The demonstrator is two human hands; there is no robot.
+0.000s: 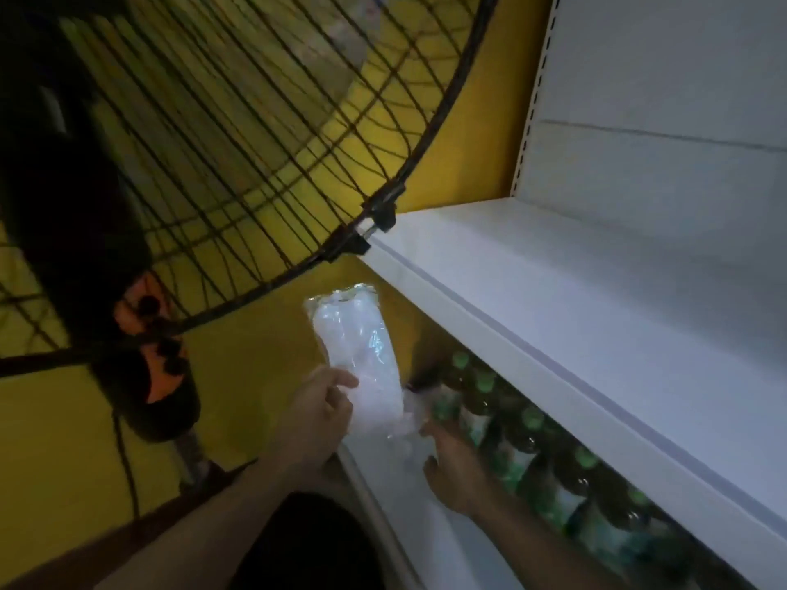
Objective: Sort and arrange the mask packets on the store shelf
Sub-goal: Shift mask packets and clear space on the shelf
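A clear plastic mask packet (357, 347) with white masks inside stands upright in front of the yellow wall, just left of the white shelves. My left hand (317, 415) grips its lower left edge with the thumb across the front. My right hand (453, 470) reaches onto the lower shelf (383, 483) beside the packet's crumpled lower end (409, 423); its fingers curl there, but the blur hides whether they hold the plastic.
A white upper shelf (575, 300) juts out above my hands. Several dark bottles with green caps (524, 436) fill the lower shelf to the right. A large black wire fan guard (238, 155) and its orange-and-black motor housing (157, 359) hang close on the left.
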